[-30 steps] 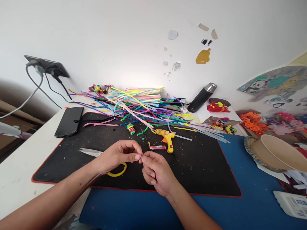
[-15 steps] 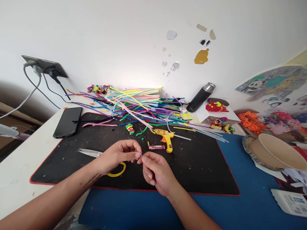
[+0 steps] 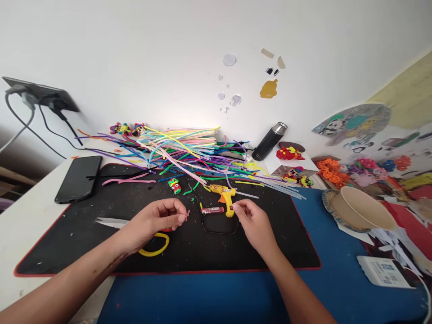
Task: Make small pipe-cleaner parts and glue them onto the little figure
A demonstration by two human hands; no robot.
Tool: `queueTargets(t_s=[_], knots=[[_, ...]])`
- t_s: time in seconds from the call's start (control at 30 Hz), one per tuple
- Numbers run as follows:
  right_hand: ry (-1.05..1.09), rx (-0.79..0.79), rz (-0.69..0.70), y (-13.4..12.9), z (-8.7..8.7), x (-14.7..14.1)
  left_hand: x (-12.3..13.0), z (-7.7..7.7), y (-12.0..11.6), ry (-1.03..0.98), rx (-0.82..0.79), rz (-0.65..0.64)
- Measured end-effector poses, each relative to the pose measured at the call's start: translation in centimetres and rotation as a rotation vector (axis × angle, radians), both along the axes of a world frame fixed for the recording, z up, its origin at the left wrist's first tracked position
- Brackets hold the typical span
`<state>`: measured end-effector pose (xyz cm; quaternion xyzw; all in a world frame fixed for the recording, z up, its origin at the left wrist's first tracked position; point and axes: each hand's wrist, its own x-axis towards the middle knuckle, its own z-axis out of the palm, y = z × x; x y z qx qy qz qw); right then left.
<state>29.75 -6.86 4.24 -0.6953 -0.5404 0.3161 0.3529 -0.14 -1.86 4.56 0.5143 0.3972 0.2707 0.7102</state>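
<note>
My left hand (image 3: 158, 220) is closed in a pinch over the mat, holding a tiny pink piece of pipe cleaner (image 3: 187, 214) at its fingertips. Partly beneath that hand lie scissors (image 3: 155, 249) with yellow and red handles. My right hand (image 3: 254, 225) has its thumb and forefinger at the grip of a yellow glue gun (image 3: 228, 195), slightly parted; whether they touch it I cannot tell. A pinkish-red lighter (image 3: 213, 210) lies left of that grip. Behind my hands stands a small red and green figure with googly eyes (image 3: 175, 186).
Many coloured pipe cleaners (image 3: 182, 144) are heaped along the wall. A phone (image 3: 78, 178) lies at the left, and a black thermos (image 3: 270, 141) leans at the back. On the right are a bowl (image 3: 366, 209), glue sticks (image 3: 286, 188) and orange pieces (image 3: 332, 172). The black mat (image 3: 101, 256) spans the front.
My right hand has parted from my left and moved right to the glue gun's grip. My left hand keeps the pink piece. The camera view has shifted slightly to the right.
</note>
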Motion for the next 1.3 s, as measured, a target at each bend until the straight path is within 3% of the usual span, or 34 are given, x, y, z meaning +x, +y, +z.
queueTargets(t_s=[0.27, 0.5, 0.73, 0.87, 1.07, 1.3], knots=[[-0.452, -0.192, 0.069, 2.7, -1.3, 0.3, 0.2, 0.6, -0.4, 0.005, 0.022, -0.02], [-0.523, -0.203, 0.032, 3.3, -1.4, -0.7, -0.2, -0.3, -0.5, -0.007, 0.012, -0.035], [-0.37, -0.11, -0.026, 2.8, -2.1, -0.4, -0.1, -0.5, -0.6, -0.012, 0.008, -0.04], [-0.259, -0.054, -0.044, 2.2, -2.5, -0.1, 0.1, 0.1, 0.5, 0.025, 0.052, 0.005], [0.035, -0.073, -0.092, 1.8, -3.0, 0.2, 2.3, 0.5, 5.4, 0.054, 0.22, 0.18], [0.567, -0.063, -0.126, 1.6, -3.2, -0.2, 4.7, -0.2, 10.2, 0.05, 0.144, 0.25]])
